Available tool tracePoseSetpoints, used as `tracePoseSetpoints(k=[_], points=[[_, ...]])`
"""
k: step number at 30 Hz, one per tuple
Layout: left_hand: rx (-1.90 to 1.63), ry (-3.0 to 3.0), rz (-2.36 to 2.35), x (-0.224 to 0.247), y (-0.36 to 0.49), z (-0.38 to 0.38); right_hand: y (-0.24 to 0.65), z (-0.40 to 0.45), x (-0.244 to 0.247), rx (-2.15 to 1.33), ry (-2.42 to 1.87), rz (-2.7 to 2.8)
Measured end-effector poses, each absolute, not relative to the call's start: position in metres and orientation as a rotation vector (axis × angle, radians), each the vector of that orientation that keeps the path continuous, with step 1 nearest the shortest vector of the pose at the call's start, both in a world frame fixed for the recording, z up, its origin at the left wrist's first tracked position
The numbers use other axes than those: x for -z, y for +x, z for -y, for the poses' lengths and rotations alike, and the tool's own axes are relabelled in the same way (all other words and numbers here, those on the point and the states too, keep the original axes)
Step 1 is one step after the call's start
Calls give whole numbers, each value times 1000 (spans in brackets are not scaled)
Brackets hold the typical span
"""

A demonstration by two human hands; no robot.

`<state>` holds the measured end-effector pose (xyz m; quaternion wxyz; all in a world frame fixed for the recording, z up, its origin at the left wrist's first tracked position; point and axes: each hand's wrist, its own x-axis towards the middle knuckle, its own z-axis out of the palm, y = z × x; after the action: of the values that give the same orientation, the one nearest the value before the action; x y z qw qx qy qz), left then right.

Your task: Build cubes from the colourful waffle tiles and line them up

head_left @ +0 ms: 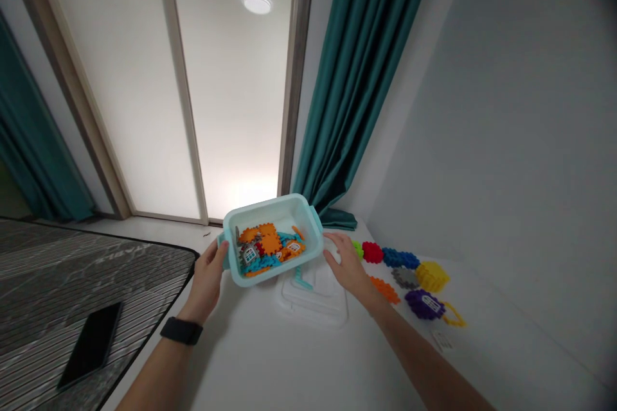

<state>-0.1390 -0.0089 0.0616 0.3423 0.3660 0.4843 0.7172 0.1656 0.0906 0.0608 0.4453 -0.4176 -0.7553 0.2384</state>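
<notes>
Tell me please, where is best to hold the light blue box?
Take the short-end tabs of the light blue plastic box, from both sides. The left hand grips one; the open right hand is near the other. They stick out past the rim, leaving room to hook under; two hands should steady the tilted box.

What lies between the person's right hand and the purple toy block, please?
The head view shows an orange toy piece between the right hand and the purple block.

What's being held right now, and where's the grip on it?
The left hand grips the aqua plastic bin by its left end handle; the right hand, open beside it, holds nothing.
</notes>
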Motion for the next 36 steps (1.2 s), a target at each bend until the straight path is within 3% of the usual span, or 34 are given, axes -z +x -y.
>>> tracePoseSetpoints(k=[4, 9, 11, 13, 16, 19, 29, 36], points=[[-1841, 1138, -1392, -59, -148, 6, 152, -91, -43, -832, -965, 1766], [-1922, 1714, -2073, -63, -145, 13, 129, -91, -39, -950, -892, 1593], [-1902, 1885, -2134, -66, -129, 16, 126, -88, -38, -966, -883, 1549], [-1683, 2215, -2007, -69, -107, 18, 126, -82, -36, -970, -882, 1533], [-926, 2763, -1886, -68, -74, 14, 130, -68, -31, -956, -891, 1565], [-630, 2902, -1854, -62, -60, 10, 142, -54, -24, -895, -927, 1666], [-736, 3019, -1777, -40, -75, 10, 262, -124, -44, -351, -1231, 2227], [-848, 3107, -1712, -36, -77, 6, 267, -188, -53, -225, -1428, 2547]])
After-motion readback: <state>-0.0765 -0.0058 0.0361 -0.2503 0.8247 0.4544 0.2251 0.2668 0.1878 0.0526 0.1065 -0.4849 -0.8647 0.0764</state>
